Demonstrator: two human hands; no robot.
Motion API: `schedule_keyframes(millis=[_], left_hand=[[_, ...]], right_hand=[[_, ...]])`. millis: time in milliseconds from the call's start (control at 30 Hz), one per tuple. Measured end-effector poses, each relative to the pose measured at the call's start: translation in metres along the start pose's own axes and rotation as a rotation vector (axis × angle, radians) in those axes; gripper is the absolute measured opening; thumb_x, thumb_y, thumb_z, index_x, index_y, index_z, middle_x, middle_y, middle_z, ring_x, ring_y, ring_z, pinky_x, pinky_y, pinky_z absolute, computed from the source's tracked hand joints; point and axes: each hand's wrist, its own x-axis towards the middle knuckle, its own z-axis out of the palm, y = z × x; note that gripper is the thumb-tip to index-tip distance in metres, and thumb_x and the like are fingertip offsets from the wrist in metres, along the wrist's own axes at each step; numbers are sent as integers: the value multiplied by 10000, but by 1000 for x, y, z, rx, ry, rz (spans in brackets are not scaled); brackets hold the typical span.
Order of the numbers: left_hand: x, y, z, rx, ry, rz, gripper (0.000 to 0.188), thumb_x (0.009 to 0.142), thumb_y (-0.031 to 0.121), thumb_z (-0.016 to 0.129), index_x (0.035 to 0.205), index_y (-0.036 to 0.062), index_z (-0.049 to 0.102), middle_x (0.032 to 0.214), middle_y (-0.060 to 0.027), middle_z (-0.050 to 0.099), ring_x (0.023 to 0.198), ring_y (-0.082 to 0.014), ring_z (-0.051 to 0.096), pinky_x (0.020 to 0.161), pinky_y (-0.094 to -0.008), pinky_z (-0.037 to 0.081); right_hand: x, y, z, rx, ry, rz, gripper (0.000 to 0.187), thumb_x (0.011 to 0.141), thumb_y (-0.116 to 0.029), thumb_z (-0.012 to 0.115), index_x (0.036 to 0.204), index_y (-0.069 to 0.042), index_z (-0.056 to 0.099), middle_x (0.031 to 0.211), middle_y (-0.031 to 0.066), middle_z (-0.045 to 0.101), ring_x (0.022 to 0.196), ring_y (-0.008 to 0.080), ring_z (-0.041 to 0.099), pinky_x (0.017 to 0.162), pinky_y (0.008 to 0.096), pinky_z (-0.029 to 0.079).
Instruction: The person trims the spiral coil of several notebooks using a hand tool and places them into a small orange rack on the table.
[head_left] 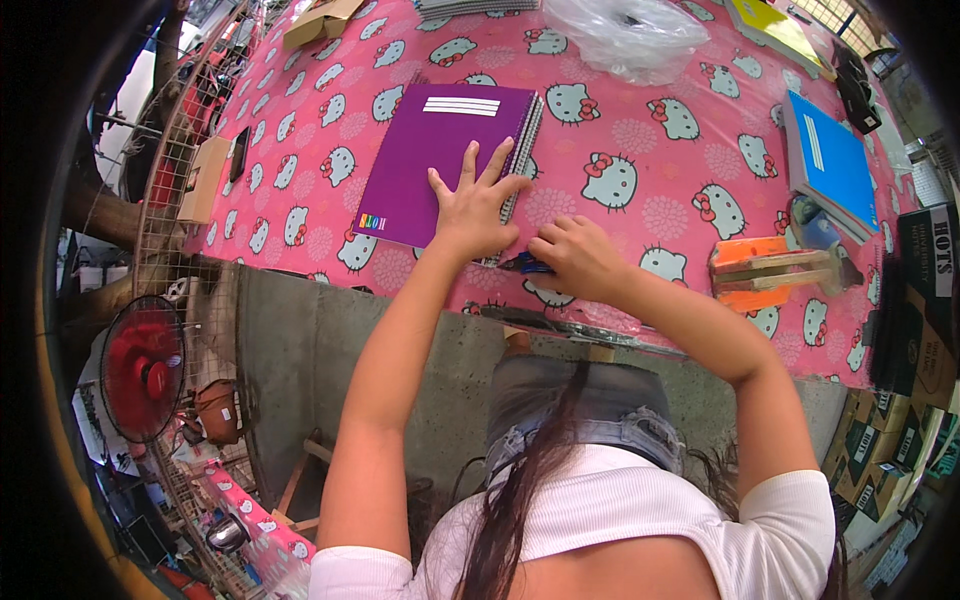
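A purple spiral notebook (pixel 440 150) lies on the table with its wire binding along the right side. My left hand (pixel 475 210) rests on the cover near that binding, fingers spread and thumb reaching over the coils. At the notebook's lower right corner, my right hand (pixel 575 258) is closed around a small black-and-blue hand tool (pixel 527 263), perhaps pliers. The tool's dark tip points at the lower end of the binding; whether it touches the wire I cannot tell.
A pink patterned cloth (pixel 640 130) covers the table. Around its edges lie a blue notebook (pixel 828 165), an orange pack (pixel 750 272), clear plastic (pixel 630 35), a yellow notebook (pixel 780 35) and a phone (pixel 239 155). A red fan (pixel 143 370) stands lower left; cartons (pixel 885 450) are stacked right.
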Motion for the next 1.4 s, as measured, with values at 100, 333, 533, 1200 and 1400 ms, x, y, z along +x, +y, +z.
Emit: schedule_keyframes(millis=[100, 333, 533, 1200, 1400], left_hand=[[0, 7, -5, 30, -41, -6, 736, 668, 264, 741, 1346, 347, 466, 1608, 16, 84, 1467, -363, 78, 1024, -785, 68], [9, 35, 0, 275, -69, -181, 872, 669, 180, 780, 1420, 350, 368, 1611, -39, -17, 1459, -404, 46, 1005, -798, 134], [8, 35, 6, 29, -66, -211, 730, 731, 60, 699, 1379, 283, 448, 1610, -55, 24, 1457, -422, 26, 991, -808, 134], [6, 31, 10, -18, 9, -163, 608, 692, 106, 737, 1247, 253, 537, 1605, -36, 76, 1448, -439, 57, 967, -826, 152], [9, 28, 12, -24, -19, -175, 573, 706, 59, 705, 1226, 246, 553, 1610, -34, 60, 1448, -440, 54, 965, -827, 149]], right_hand=[[-7, 0, -5, -19, -10, 22, 419, 699, -382, 764, 962, -103, 595, 914, 60, 586, 918, 245, 578, 752, 387, 433], [-14, -3, -3, -20, 81, 36, 429, 707, -375, 763, 995, -107, 592, 922, 72, 582, 949, 254, 574, 823, 434, 414], [-12, 2, 1, -43, 180, 6, 440, 685, -349, 779, 1008, -111, 596, 964, 65, 586, 967, 255, 578, 870, 478, 413], [-3, 3, -4, -121, 108, -20, 465, 668, -377, 781, 1007, -113, 605, 956, 68, 586, 960, 258, 581, 866, 476, 432], [5, 2, -3, 117, -42, 100, 389, 693, -374, 766, 901, -71, 636, 806, 64, 622, 830, 273, 638, 753, 439, 491]])
